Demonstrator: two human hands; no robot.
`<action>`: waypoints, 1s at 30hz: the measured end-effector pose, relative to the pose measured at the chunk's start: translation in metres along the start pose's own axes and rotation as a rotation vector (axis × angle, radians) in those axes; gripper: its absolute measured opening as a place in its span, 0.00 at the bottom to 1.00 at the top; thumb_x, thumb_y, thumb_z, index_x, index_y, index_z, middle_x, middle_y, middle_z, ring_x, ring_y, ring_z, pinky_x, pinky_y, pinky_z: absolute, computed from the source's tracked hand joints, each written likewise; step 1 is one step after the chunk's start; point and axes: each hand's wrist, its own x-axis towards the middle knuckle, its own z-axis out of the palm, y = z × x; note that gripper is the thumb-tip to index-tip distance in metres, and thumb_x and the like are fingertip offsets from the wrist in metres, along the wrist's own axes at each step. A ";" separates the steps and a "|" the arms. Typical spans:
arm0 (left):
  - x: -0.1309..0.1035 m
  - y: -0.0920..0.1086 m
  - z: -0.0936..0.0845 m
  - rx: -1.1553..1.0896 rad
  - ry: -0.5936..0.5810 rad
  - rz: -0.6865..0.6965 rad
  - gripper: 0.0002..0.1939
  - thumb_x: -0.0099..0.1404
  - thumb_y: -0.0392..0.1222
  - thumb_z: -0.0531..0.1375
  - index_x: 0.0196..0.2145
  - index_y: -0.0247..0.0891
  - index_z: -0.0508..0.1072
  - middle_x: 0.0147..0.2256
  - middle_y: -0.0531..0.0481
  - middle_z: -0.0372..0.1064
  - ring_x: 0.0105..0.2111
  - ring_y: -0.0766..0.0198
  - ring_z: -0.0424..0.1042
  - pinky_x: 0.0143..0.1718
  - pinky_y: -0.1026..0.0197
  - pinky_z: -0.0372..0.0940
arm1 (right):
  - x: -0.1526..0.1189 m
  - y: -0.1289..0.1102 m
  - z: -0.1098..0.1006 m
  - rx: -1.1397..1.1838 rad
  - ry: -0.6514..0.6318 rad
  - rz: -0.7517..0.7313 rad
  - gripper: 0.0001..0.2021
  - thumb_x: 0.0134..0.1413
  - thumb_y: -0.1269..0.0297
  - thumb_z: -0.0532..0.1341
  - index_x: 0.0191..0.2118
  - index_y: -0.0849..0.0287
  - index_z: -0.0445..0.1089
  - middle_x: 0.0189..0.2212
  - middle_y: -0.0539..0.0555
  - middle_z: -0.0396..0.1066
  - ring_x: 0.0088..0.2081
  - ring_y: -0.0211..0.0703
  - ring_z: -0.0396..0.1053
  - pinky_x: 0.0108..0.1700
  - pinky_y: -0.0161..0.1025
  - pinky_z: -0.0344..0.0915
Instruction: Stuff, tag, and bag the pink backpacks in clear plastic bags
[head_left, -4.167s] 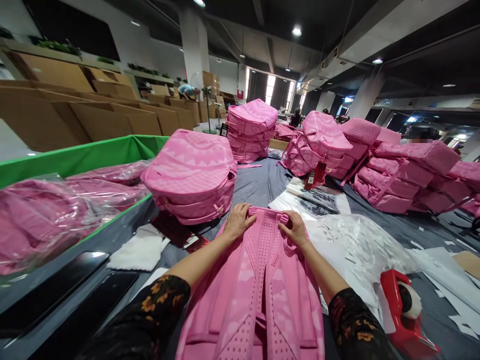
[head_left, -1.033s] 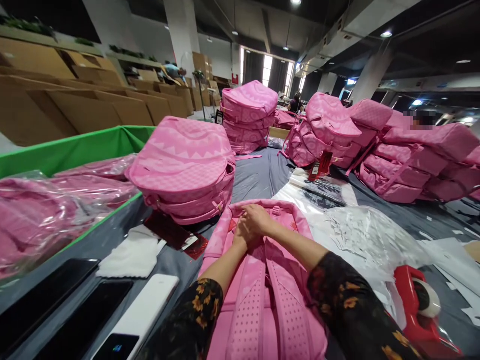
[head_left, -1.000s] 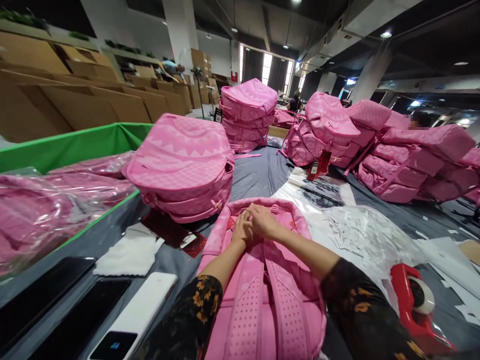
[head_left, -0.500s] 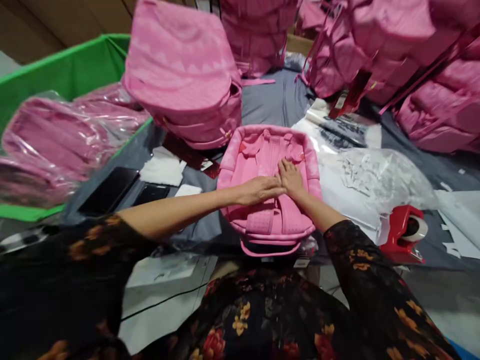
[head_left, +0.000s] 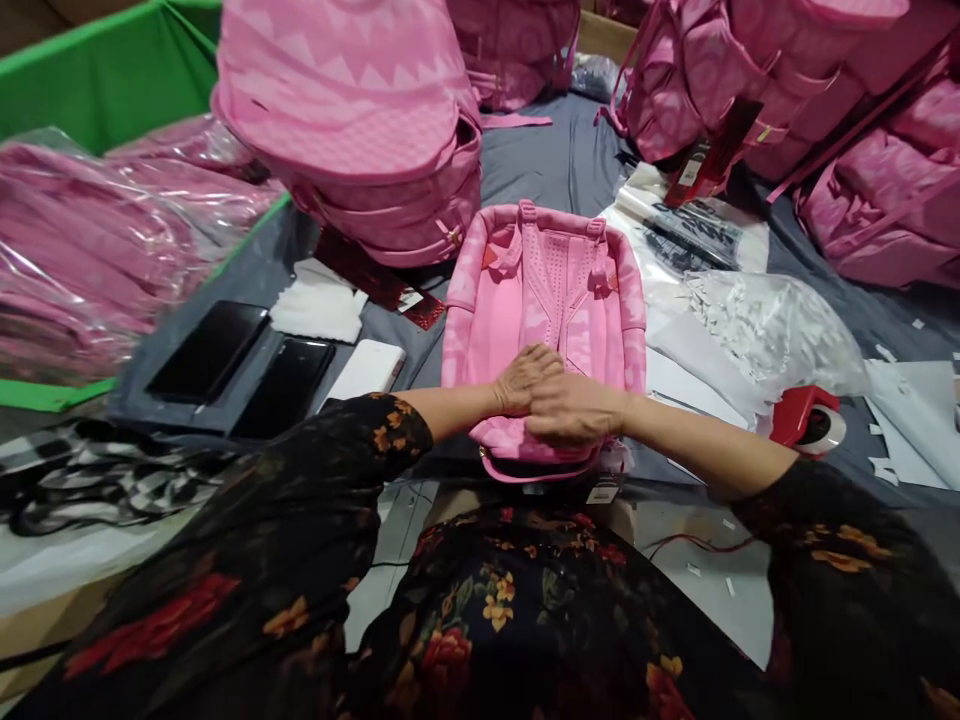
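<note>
A pink backpack (head_left: 559,290) lies on the grey-covered table in front of me, its padded back panel and straps facing up. Over its lower part, my left hand (head_left: 529,378) is closed, fingers curled. My right hand (head_left: 574,410) is closed too, pressed against the left one and partly covering it. Whatever the fingers grip is hidden, though the lower strap area lies right beneath them. A pink loop of the bag (head_left: 540,475) hangs at the table's front edge with a tag (head_left: 602,494) nearby.
A larger pink backpack (head_left: 352,130) stands behind on the left, beside a green bin (head_left: 112,70) of plastic-wrapped bags. Two black phones (head_left: 210,350) and a white box (head_left: 367,370) lie left. Rightward are a clear plastic bag (head_left: 780,330) and a red tape dispenser (head_left: 795,415).
Both hands have slid down the backpack toward me. Their flat, stretched fingers have curled closed, and the right hand now overlaps the left. The view has tilted down slightly.
</note>
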 end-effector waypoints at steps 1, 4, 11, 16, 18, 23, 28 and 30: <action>-0.001 0.000 -0.001 0.023 0.018 -0.020 0.15 0.69 0.45 0.55 0.47 0.35 0.75 0.51 0.41 0.72 0.57 0.53 0.65 0.65 0.46 0.56 | -0.001 -0.005 0.002 0.027 -0.076 -0.099 0.15 0.70 0.59 0.51 0.43 0.55 0.74 0.35 0.57 0.74 0.40 0.48 0.67 0.49 0.45 0.62; -0.005 -0.001 0.000 0.100 0.057 -0.107 0.26 0.73 0.48 0.51 0.63 0.32 0.65 0.66 0.35 0.57 0.68 0.46 0.52 0.69 0.41 0.48 | -0.001 -0.002 0.015 0.049 -0.132 -0.183 0.12 0.67 0.60 0.54 0.41 0.56 0.73 0.31 0.57 0.74 0.35 0.47 0.66 0.44 0.43 0.62; -0.012 -0.015 0.009 0.191 -0.022 -0.120 0.29 0.76 0.50 0.48 0.71 0.46 0.55 0.75 0.42 0.36 0.74 0.45 0.34 0.71 0.36 0.37 | 0.008 0.035 0.045 0.106 -0.129 -0.284 0.11 0.62 0.67 0.54 0.42 0.54 0.74 0.31 0.55 0.75 0.39 0.47 0.70 0.50 0.42 0.61; -0.012 -0.009 0.002 0.227 0.001 -0.137 0.28 0.75 0.47 0.48 0.71 0.47 0.58 0.75 0.42 0.40 0.74 0.45 0.37 0.71 0.36 0.38 | 0.007 0.019 0.050 0.007 -0.146 -0.082 0.11 0.63 0.65 0.54 0.42 0.55 0.74 0.34 0.58 0.75 0.42 0.48 0.70 0.52 0.44 0.62; -0.027 0.002 0.004 0.254 -0.027 -0.135 0.30 0.74 0.46 0.51 0.71 0.47 0.57 0.74 0.42 0.41 0.74 0.43 0.36 0.71 0.34 0.37 | 0.003 -0.002 0.056 -0.037 -0.081 -0.079 0.11 0.65 0.62 0.54 0.39 0.55 0.74 0.33 0.57 0.74 0.39 0.48 0.69 0.49 0.44 0.63; -0.077 0.029 0.017 0.320 -0.052 -0.087 0.37 0.69 0.53 0.58 0.72 0.46 0.55 0.74 0.39 0.41 0.73 0.36 0.36 0.70 0.33 0.40 | -0.015 -0.012 0.048 -0.170 0.265 0.037 0.13 0.69 0.60 0.53 0.36 0.54 0.72 0.29 0.55 0.70 0.35 0.46 0.66 0.42 0.41 0.62; -0.053 0.024 -0.015 0.258 -0.098 -0.002 0.39 0.71 0.64 0.53 0.71 0.40 0.57 0.59 0.36 0.70 0.56 0.44 0.68 0.60 0.43 0.61 | -0.017 0.062 -0.002 -0.179 0.492 0.905 0.20 0.69 0.68 0.47 0.58 0.60 0.70 0.54 0.63 0.72 0.54 0.49 0.67 0.59 0.47 0.60; -0.018 0.014 -0.032 0.229 -0.037 -0.057 0.36 0.74 0.60 0.48 0.72 0.38 0.54 0.48 0.40 0.76 0.47 0.50 0.73 0.57 0.45 0.63 | -0.012 0.084 -0.006 -0.101 0.443 1.115 0.24 0.68 0.69 0.47 0.65 0.65 0.64 0.63 0.66 0.65 0.62 0.50 0.62 0.65 0.47 0.54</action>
